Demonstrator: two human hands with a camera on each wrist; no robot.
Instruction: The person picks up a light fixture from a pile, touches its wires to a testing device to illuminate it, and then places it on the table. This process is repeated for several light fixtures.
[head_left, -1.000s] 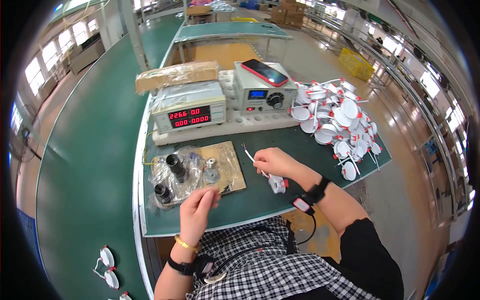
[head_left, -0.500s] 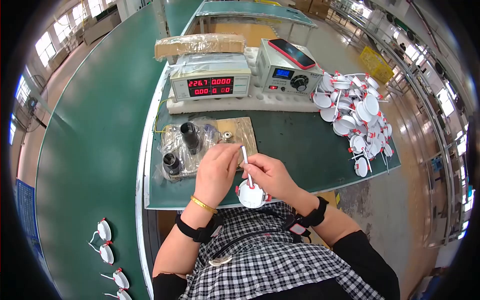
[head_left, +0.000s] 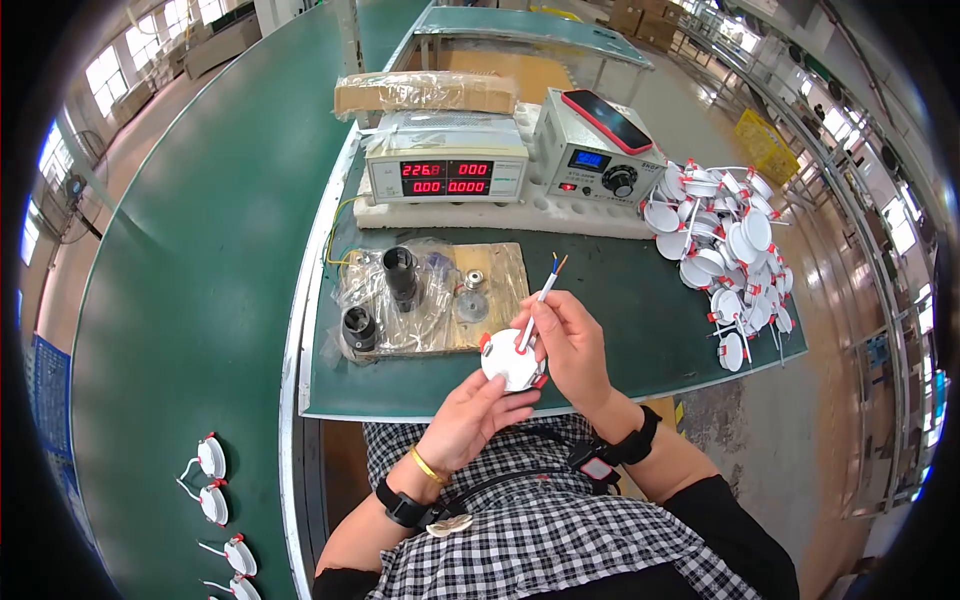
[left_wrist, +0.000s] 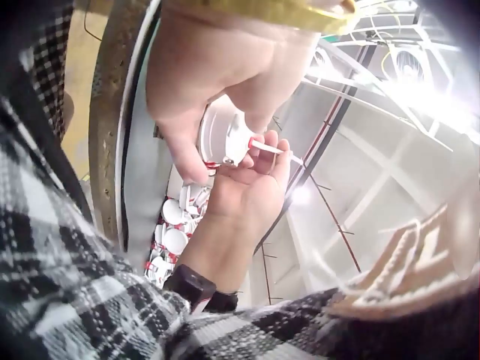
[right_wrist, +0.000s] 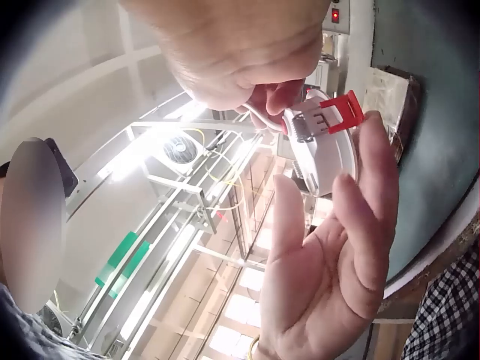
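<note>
A round white lamp with red clips [head_left: 510, 362] is held over the table's front edge. My left hand [head_left: 472, 420] holds its lower rim between thumb and fingers; in the right wrist view the left hand [right_wrist: 330, 262] is at the rim beside a red clip [right_wrist: 345, 112]. My right hand [head_left: 572, 350] pinches the white cable [head_left: 540, 300] close to the lamp, with blue and brown wire ends pointing up. In the left wrist view the right hand [left_wrist: 247, 195] is behind the white lamp body [left_wrist: 235, 141], fingers curled at the cable.
A board with black sockets [head_left: 480, 330] lies at the left of the table. Behind stand a meter with red digits [head_left: 445, 178] and a grey box with a dial [head_left: 590, 170], a phone [head_left: 608, 120] on top. White lamps [head_left: 735, 240] are piled right; several [head_left: 212, 458] lie on the left belt.
The lamp has come up off the table to the front edge. My left hand has moved from the wire end down to the lamp's rim, while my right hand still holds the cable.
</note>
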